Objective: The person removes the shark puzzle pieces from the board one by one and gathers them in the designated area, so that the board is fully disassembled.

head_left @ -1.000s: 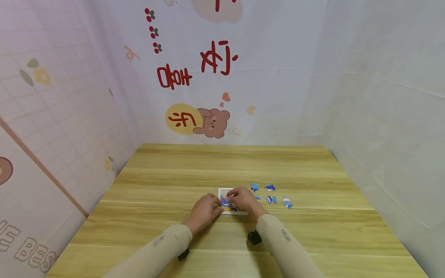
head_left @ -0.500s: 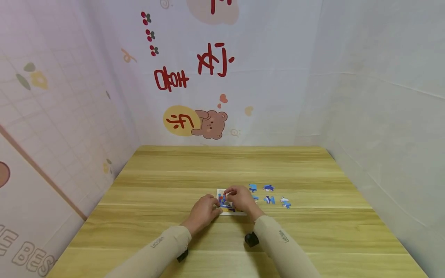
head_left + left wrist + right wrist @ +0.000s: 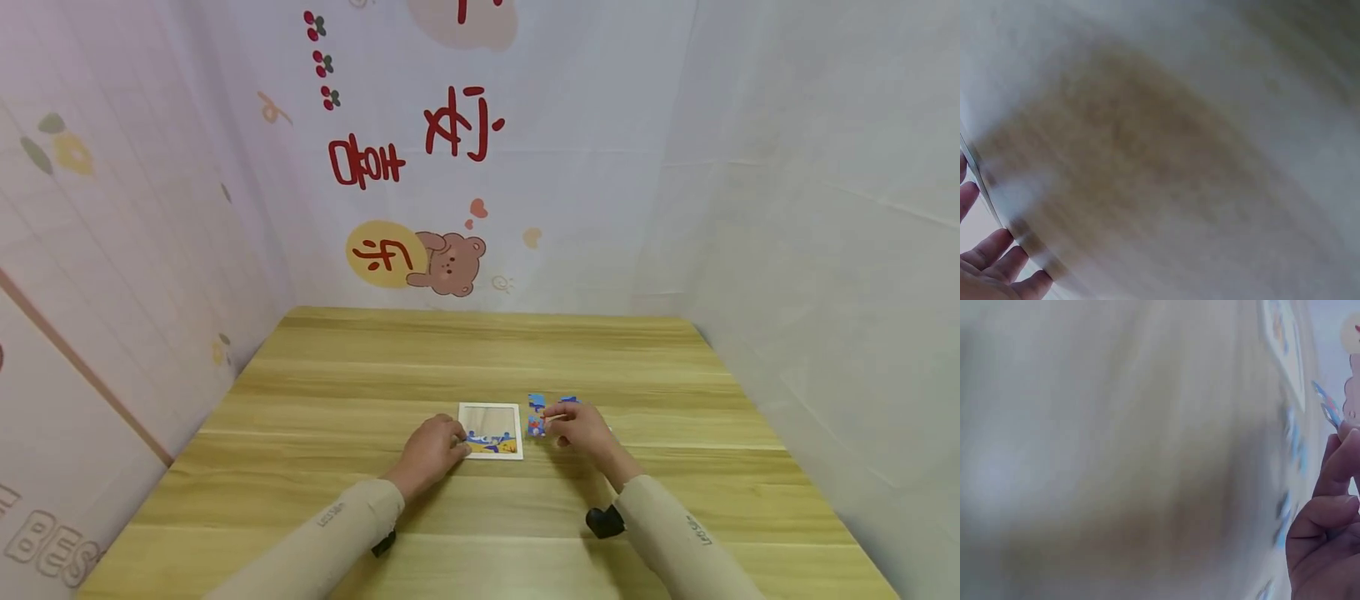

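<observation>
My left hand rests by the lower left corner of a white-framed puzzle tray, its fingertips on the edge. Blue and yellow jigsaw pieces line the bottom of the tray; bare board shows above them. To the right of the tray, my right hand pinches a blue and red jigsaw piece between thumb and fingers. In the left wrist view, the fingers lie against a thin edge, with a blurred surface beyond.
A loose blue piece lies right of the tray, and another shows just beyond the right hand. The hand covers others there. The wooden table meets a printed cloth wall at the back.
My right hand has lifted a blue and red piece out of the tray and carried it right, beside the loose pieces. The left hand has stayed at the tray's corner.
</observation>
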### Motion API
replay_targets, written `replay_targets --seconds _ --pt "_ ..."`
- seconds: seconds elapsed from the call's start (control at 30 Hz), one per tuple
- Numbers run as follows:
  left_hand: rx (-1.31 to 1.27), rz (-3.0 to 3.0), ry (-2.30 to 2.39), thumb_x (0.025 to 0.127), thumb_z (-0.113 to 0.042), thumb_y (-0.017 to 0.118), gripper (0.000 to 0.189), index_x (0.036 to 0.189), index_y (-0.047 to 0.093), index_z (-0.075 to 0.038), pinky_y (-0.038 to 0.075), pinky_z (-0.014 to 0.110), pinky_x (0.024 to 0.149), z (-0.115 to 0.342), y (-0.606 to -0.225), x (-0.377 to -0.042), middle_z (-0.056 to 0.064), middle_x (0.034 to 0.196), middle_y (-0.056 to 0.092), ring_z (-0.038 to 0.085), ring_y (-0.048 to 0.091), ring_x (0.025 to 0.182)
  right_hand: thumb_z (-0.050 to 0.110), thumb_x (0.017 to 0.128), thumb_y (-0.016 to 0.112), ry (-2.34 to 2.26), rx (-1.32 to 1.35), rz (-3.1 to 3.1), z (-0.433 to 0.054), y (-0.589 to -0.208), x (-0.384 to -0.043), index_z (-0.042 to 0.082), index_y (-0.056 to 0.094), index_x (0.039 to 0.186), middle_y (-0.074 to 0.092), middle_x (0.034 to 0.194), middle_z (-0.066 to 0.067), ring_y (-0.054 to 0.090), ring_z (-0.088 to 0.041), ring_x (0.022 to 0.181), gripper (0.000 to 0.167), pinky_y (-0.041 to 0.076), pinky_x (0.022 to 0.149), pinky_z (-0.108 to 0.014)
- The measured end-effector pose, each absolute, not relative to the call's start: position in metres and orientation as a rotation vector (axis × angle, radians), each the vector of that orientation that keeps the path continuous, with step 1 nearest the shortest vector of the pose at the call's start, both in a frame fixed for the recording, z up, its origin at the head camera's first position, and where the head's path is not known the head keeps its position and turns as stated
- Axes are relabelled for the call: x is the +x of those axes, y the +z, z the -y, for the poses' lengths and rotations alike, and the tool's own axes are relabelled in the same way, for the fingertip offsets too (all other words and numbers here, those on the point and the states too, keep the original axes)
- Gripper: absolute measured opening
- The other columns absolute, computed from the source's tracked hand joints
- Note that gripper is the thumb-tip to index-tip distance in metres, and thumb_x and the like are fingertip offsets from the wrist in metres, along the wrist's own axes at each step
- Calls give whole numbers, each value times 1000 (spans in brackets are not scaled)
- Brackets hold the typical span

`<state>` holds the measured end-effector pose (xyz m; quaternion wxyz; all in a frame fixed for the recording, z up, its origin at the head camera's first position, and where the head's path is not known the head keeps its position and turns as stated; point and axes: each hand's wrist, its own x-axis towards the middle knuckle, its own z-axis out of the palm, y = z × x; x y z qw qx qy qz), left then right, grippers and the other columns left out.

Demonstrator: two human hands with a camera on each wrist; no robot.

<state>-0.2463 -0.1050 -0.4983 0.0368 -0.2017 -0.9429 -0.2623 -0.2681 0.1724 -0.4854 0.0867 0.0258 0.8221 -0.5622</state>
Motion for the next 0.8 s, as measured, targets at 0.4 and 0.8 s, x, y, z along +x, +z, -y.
replay_targets --seconds 0.4,0.8 --pt "-596 2932 -837 86 -14 75 14 93 73 -2 51 45 83 101 -494 -245 7 95 62 24 61 89 9 90 71 -1473 4 -2478 -199 -497 -246 4 70 109 64 78 -4 56 -15 58 19 36 47 -23" --pt "-588 2939 -825 89 -18 74 14 94 73 -5 51 44 84 103 -500 -248 8 101 63 24 61 92 3 87 69 -1439 -59 -2533 -191 -493 -244 0 70 109 68 89 -3 57 -16 61 21 45 55 -27"
